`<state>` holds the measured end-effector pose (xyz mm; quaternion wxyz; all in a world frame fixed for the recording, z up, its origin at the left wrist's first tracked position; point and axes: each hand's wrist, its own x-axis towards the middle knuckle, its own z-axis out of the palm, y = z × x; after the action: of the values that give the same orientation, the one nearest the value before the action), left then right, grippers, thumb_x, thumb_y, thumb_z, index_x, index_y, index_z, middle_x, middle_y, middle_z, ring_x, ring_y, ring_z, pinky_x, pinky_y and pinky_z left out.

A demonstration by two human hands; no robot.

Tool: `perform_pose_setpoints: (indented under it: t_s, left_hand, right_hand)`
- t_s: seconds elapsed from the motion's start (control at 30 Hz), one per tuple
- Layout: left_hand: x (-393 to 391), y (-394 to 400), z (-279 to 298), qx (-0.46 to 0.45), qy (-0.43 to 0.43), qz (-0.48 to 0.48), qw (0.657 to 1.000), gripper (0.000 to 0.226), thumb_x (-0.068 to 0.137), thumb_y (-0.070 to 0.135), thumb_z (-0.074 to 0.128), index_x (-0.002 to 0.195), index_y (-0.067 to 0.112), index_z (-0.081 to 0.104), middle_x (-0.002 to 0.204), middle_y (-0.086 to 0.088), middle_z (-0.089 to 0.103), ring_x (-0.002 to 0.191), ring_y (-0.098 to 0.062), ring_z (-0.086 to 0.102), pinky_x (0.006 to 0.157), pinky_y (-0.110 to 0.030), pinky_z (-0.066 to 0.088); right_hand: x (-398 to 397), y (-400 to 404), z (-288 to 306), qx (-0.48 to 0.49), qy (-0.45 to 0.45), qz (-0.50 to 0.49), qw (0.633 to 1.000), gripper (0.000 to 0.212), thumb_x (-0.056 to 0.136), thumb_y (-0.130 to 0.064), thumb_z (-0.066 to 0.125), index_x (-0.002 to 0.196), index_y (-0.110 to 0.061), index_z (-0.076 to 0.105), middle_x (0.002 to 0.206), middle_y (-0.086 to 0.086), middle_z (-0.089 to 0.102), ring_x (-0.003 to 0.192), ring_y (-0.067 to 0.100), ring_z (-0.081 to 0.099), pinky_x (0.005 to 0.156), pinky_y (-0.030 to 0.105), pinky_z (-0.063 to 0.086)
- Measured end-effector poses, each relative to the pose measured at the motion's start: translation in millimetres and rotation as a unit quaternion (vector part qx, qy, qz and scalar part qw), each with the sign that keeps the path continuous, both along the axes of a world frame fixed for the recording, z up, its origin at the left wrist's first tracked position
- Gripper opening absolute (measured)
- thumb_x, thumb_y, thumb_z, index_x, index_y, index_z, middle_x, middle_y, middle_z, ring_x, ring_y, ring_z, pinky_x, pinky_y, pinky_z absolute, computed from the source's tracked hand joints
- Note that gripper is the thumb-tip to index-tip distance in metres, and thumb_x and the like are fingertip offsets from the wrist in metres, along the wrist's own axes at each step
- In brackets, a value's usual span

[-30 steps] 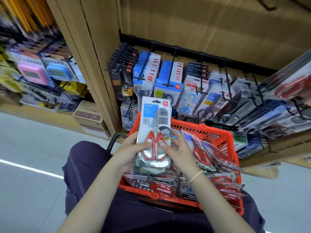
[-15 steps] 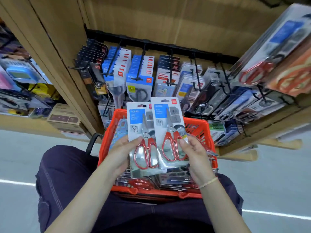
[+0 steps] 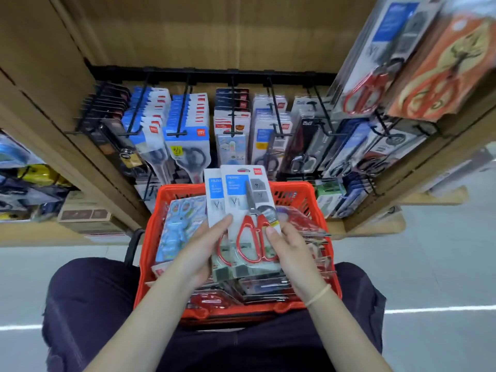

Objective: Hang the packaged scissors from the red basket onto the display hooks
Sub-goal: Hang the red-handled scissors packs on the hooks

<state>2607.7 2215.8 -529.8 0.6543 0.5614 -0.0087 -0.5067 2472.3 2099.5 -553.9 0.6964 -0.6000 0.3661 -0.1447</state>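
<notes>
Shop aisle: pale grey floor [image 3: 440,267] with a white line, wooden shelving [image 3: 214,30], black display hooks [image 3: 273,108] crowded with carded scissors. Red basket [image 3: 319,200] on the lap, near centre. Two overlapped packs of red-handled scissors [image 3: 248,210] above it, marked "V1", pinched by left hand [image 3: 200,251] and right hand [image 3: 291,249].

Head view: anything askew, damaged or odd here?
Nothing stands out. Both hands, left hand and right hand, hold two overlapping red-handled scissors packs over the red plastic basket; hanging stock looks orderly.
</notes>
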Motion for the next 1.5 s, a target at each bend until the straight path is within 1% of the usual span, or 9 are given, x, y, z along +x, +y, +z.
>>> perform_pose_setpoints:
  t_s: [0.17, 0.33, 0.47, 0.67, 0.83, 1.0, 1.17, 1.37, 1.5]
  left_hand:
    - [-8.5, -8.4, 16.1, -0.018, -0.103, -0.021, 0.994, 0.052, 0.075, 0.011, 0.076, 0.125, 0.014, 0.064, 0.107, -0.007, 0.079, 0.092, -0.021, 0.077, 0.071, -0.029, 0.062]
    - [-4.0, -37.7, 56.7, -0.047, -0.184, -0.003, 0.982, 0.056, 0.066, 0.015, 0.084, 0.119, 0.019, 0.066, 0.107, -0.005, 0.079, 0.096, -0.024, 0.077, 0.081, -0.038, 0.063]
    - [9.2, -75.6, 91.8, -0.066, -0.231, -0.008, 0.971, 0.051, 0.067, 0.028, 0.082, 0.116, 0.018, 0.070, 0.105, -0.008, 0.079, 0.099, -0.030, 0.075, 0.096, -0.054, 0.057]
    - [15.3, -127.0, 128.5, -0.102, -0.301, -0.007, 0.948, 0.034, 0.086, 0.026, 0.081, 0.117, 0.029, 0.068, 0.108, 0.001, 0.079, 0.104, -0.022, 0.074, 0.101, -0.054, 0.054]
    - [9.3, -144.9, 148.2, -0.125, -0.312, -0.015, 0.942, 0.030, 0.090, 0.021, 0.076, 0.118, 0.028, 0.067, 0.108, 0.003, 0.078, 0.101, -0.018, 0.075, 0.098, -0.047, 0.056]
    - [8.0, -141.0, 144.3, -0.115, -0.313, -0.014, 0.942, 0.031, 0.093, 0.024, 0.074, 0.122, 0.031, 0.065, 0.109, 0.005, 0.078, 0.102, -0.018, 0.075, 0.090, -0.042, 0.058]
    - [3.7, -141.1, 141.2, -0.110, -0.300, -0.021, 0.947, 0.028, 0.095, 0.025, 0.070, 0.122, 0.029, 0.065, 0.104, 0.004, 0.079, 0.095, -0.015, 0.076, 0.078, -0.033, 0.060]
    - [-10.6, -151.0, 141.1, -0.123, -0.300, -0.070, 0.944, 0.024, 0.094, 0.025, 0.070, 0.117, 0.031, 0.066, 0.105, 0.004, 0.079, 0.098, -0.016, 0.075, 0.084, -0.034, 0.060]
    - [-16.4, -155.5, 135.6, -0.123, -0.283, -0.101, 0.946, 0.025, 0.093, 0.022, 0.070, 0.117, 0.030, 0.065, 0.108, 0.000, 0.079, 0.101, -0.022, 0.075, 0.087, -0.040, 0.059]
  right_hand:
    - [-5.4, -7.5, 18.5, -0.039, -0.049, -0.018, 0.998, 0.015, 0.096, -0.038, 0.066, 0.105, -0.026, 0.066, 0.101, -0.001, 0.074, 0.096, 0.016, 0.070, 0.088, 0.039, 0.055]
    - [-11.7, -32.0, 56.5, -0.067, -0.110, -0.051, 0.990, 0.045, 0.087, -0.059, 0.069, 0.101, -0.016, 0.062, 0.101, 0.031, 0.061, 0.088, 0.040, 0.061, 0.087, 0.064, 0.048]
    - [-17.5, -64.3, 86.5, -0.098, -0.135, -0.112, 0.980, 0.040, 0.087, -0.054, 0.066, 0.099, -0.016, 0.063, 0.083, 0.010, 0.062, 0.077, 0.025, 0.057, 0.077, 0.043, 0.046]
    - [-24.1, -113.5, 123.1, -0.147, -0.176, -0.214, 0.950, 0.042, 0.083, -0.058, 0.071, 0.106, -0.024, 0.065, 0.110, 0.024, 0.066, 0.102, 0.040, 0.065, 0.097, 0.065, 0.048]
    - [-26.1, -148.4, 142.2, -0.202, -0.161, -0.236, 0.937, 0.003, 0.101, -0.029, 0.060, 0.101, -0.028, 0.062, 0.093, -0.007, 0.070, 0.086, 0.001, 0.065, 0.078, 0.018, 0.051]
    - [-26.7, -166.0, 143.7, -0.213, -0.144, -0.259, 0.931, 0.008, 0.102, -0.025, 0.059, 0.102, -0.017, 0.059, 0.084, -0.012, 0.061, 0.070, -0.012, 0.055, 0.064, 0.006, 0.041]
    - [-21.6, -172.1, 143.7, -0.202, -0.131, -0.263, 0.934, 0.019, 0.099, -0.035, 0.062, 0.110, -0.019, 0.063, 0.109, 0.001, 0.070, 0.109, 0.017, 0.064, 0.093, 0.035, 0.050]
    - [-11.5, -177.6, 141.5, -0.175, -0.109, -0.282, 0.937, 0.028, 0.098, -0.038, 0.063, 0.097, -0.010, 0.061, 0.088, 0.001, 0.062, 0.077, 0.013, 0.054, 0.070, 0.029, 0.041]
    - [-19.6, -178.7, 122.8, -0.130, -0.087, -0.297, 0.942, 0.023, 0.097, -0.039, 0.064, 0.094, -0.017, 0.057, 0.076, -0.006, 0.048, 0.058, 0.009, 0.054, 0.076, 0.044, 0.060]
